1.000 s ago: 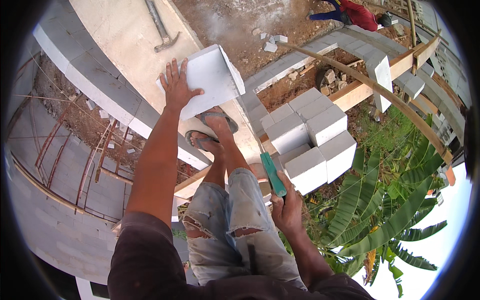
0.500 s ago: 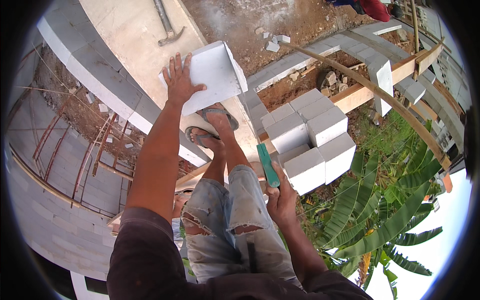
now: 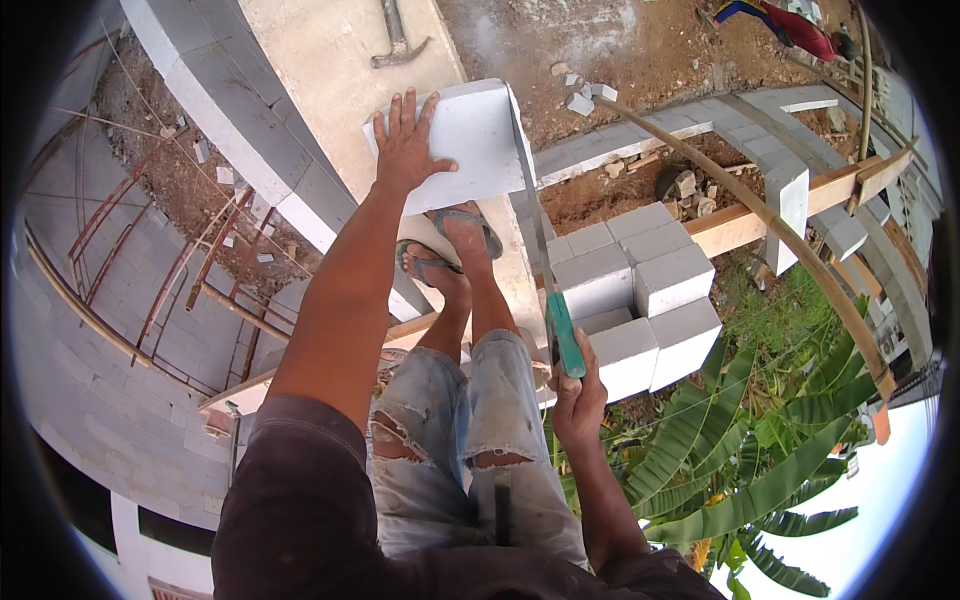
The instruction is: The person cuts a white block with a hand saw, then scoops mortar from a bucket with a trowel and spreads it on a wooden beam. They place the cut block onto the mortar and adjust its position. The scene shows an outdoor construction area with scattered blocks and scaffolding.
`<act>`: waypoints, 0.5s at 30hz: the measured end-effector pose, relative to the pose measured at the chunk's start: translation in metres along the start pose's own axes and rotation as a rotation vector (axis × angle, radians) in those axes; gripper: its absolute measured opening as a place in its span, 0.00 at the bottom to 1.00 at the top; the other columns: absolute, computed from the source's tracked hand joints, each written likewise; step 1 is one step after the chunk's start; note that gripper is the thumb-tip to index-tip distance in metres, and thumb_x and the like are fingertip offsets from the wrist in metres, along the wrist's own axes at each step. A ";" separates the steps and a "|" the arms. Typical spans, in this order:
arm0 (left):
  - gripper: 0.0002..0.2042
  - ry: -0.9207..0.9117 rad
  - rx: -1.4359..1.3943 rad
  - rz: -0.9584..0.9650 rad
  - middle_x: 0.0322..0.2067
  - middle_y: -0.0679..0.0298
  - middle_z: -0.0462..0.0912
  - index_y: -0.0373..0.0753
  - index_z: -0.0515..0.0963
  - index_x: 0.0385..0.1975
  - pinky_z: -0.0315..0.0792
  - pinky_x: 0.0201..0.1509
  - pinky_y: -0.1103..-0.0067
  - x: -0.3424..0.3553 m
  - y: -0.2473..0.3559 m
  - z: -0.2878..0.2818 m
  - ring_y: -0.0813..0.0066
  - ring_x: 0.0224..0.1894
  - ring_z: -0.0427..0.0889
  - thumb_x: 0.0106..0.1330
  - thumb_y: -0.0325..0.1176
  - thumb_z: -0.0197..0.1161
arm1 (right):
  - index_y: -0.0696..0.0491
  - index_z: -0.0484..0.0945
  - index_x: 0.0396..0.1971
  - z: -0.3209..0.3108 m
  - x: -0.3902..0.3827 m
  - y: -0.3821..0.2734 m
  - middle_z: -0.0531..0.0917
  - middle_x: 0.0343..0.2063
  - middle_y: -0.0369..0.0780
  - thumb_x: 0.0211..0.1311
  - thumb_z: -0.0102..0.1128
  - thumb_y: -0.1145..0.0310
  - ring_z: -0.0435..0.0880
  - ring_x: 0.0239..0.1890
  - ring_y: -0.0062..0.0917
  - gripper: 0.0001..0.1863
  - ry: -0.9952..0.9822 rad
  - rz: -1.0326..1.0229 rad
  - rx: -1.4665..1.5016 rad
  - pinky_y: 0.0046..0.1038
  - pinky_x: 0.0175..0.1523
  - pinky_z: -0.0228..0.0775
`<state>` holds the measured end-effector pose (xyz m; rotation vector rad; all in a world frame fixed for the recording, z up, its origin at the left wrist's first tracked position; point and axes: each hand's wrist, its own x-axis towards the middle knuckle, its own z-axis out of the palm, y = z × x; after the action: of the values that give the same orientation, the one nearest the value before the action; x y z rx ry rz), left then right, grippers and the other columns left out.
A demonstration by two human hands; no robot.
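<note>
We record a whitish rectangular block [image 3: 470, 145], lying flat under the spread left hand [image 3: 408, 150]. We see a green-handled saw [image 3: 564, 335] in the right hand [image 3: 580, 400], metal blade reaching forward of the grip to the block's right end.

Bare block walls [image 3: 240, 130] and open earth [image 3: 655, 65] show a building site.

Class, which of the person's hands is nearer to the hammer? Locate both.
Left. The left hand, spread on the white block, is just below the hammer in the picture; the right hand, gripping the green-handled saw, is much farther down and right.
</note>
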<state>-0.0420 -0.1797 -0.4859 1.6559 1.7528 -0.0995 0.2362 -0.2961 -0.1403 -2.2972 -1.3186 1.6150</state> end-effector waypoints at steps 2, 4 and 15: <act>0.64 0.033 -0.005 0.007 0.79 0.50 0.43 0.54 0.49 0.79 0.33 0.78 0.44 0.004 0.000 0.002 0.47 0.80 0.38 0.38 0.67 0.76 | 0.60 0.67 0.68 -0.009 -0.034 0.005 0.85 0.40 0.47 0.80 0.37 0.45 0.82 0.32 0.25 0.35 0.083 -0.046 0.066 0.28 0.37 0.75; 0.64 0.050 -0.018 0.037 0.79 0.50 0.43 0.54 0.49 0.79 0.33 0.78 0.44 -0.002 0.001 0.002 0.48 0.80 0.39 0.40 0.67 0.76 | 0.61 0.69 0.66 0.009 0.028 -0.013 0.84 0.31 0.43 0.78 0.39 0.42 0.78 0.24 0.20 0.36 0.119 0.008 0.137 0.25 0.29 0.69; 0.65 0.076 0.034 0.051 0.78 0.48 0.46 0.52 0.50 0.79 0.35 0.76 0.41 0.001 -0.003 0.009 0.46 0.80 0.41 0.38 0.72 0.72 | 0.62 0.64 0.69 0.001 -0.002 0.009 0.78 0.24 0.35 0.78 0.37 0.38 0.73 0.24 0.16 0.41 0.073 -0.049 -0.037 0.22 0.28 0.66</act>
<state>-0.0412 -0.1838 -0.4943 1.7476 1.7727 -0.0437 0.2407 -0.3032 -0.1430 -2.3016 -1.3882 1.4899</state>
